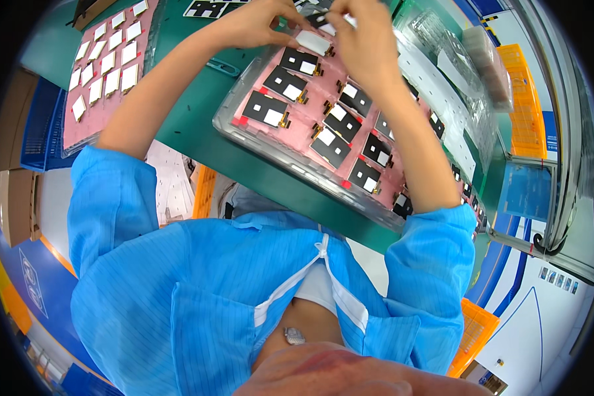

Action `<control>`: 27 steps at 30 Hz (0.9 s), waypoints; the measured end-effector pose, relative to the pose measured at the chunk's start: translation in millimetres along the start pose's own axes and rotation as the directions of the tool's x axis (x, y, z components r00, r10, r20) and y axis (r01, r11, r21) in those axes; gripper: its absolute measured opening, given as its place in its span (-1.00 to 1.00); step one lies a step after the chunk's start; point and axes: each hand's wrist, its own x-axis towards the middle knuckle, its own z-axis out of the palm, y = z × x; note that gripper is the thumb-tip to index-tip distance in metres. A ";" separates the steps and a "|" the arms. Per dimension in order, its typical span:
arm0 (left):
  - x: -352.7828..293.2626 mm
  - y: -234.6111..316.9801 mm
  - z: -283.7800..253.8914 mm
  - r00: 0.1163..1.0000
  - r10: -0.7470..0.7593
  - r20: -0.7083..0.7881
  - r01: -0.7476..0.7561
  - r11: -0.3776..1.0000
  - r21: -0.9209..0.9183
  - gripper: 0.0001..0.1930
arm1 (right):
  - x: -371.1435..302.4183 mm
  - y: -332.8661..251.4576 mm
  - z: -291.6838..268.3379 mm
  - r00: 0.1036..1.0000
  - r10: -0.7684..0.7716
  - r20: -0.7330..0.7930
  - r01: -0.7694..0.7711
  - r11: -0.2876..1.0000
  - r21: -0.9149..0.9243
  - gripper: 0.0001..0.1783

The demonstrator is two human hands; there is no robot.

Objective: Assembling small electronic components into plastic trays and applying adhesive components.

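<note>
At the top of the head view, both my hands work over the far end of a clear plastic tray (226, 120) with a pink liner. My left hand (270, 25) has thumb and forefinger apart, their tips by a plain white panel (314, 43) and a dark panel (319, 22). My right hand (368, 43) is bent over the dark panel with its fingertips pressed together. What it pinches is too small to tell. Nearer me in the tray lie rows of thin black panels (266, 109) with white squares and gold-brown ribbon connectors.
A pink sheet (79, 132) with rows of white panels lies at left on the green table (198, 142). A light-blue tool (224, 66) rests beside the tray. Clear plastic trays (442, 46) stand at right, near an orange crate (518, 99). A blue crate (43, 135) is at left.
</note>
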 end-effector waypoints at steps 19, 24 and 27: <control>-4.8 12.6 -1.6 0.908 -0.408 0.098 0.420 0.878 -0.231 -0.57 | 8.5 49.9 10.8 0.729 0.324 0.603 -0.594 0.738 0.321 -0.80; -2.5 17.4 -6.1 0.900 -0.424 0.104 0.437 0.880 -0.189 -0.58 | 8.6 57.6 14.9 0.716 0.344 0.608 -0.608 0.735 0.300 -0.88; -3.8 16.2 -5.0 0.896 -0.430 0.107 0.443 0.873 -0.206 -0.58 | 8.2 58.5 15.3 0.678 0.358 0.642 -0.647 0.705 0.290 -0.89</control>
